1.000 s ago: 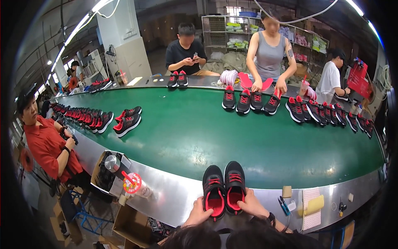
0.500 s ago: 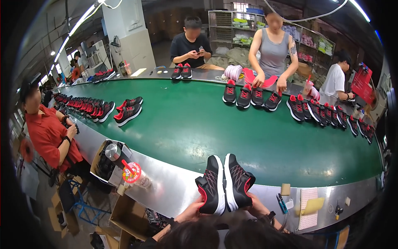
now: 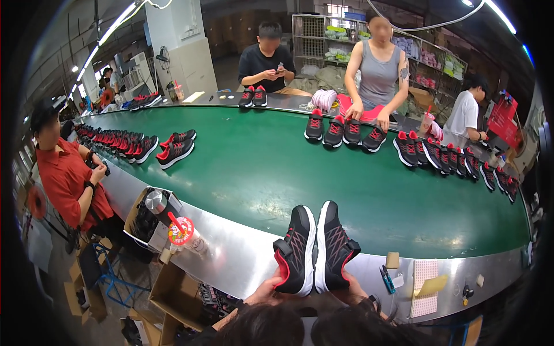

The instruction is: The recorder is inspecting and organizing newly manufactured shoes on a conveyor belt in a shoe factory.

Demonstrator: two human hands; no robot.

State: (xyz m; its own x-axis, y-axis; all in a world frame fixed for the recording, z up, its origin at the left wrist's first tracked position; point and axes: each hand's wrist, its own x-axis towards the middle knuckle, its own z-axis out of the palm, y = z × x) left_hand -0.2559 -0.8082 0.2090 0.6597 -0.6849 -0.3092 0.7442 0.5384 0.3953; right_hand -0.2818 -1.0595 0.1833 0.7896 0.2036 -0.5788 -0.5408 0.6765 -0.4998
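My left hand (image 3: 266,293) is closed around the heel of a black sneaker (image 3: 297,248) with red lining and a white sole. My right hand (image 3: 353,291) grips the heel of its matching sneaker (image 3: 333,245) in the same way. Both shoes are held side by side, toes pointing away from me and white soles facing each other, almost touching. They are over the near metal edge (image 3: 231,254) and the green belt (image 3: 254,167). Part of my fingers is hidden behind the heels.
Rows of similar sneakers (image 3: 112,144) line the belt left and right. Across it, a co-worker in grey touches sneakers (image 3: 352,132). Left of me are a lidded drink cup (image 3: 183,232) and a box (image 3: 144,222); at right, teal-handled cutters (image 3: 387,279) and a dotted sheet (image 3: 424,288).
The sneakers in my hands have moved slightly farther out over the belt, their toes a little more apart. The co-worker's row across the belt sits slightly farther left in view.
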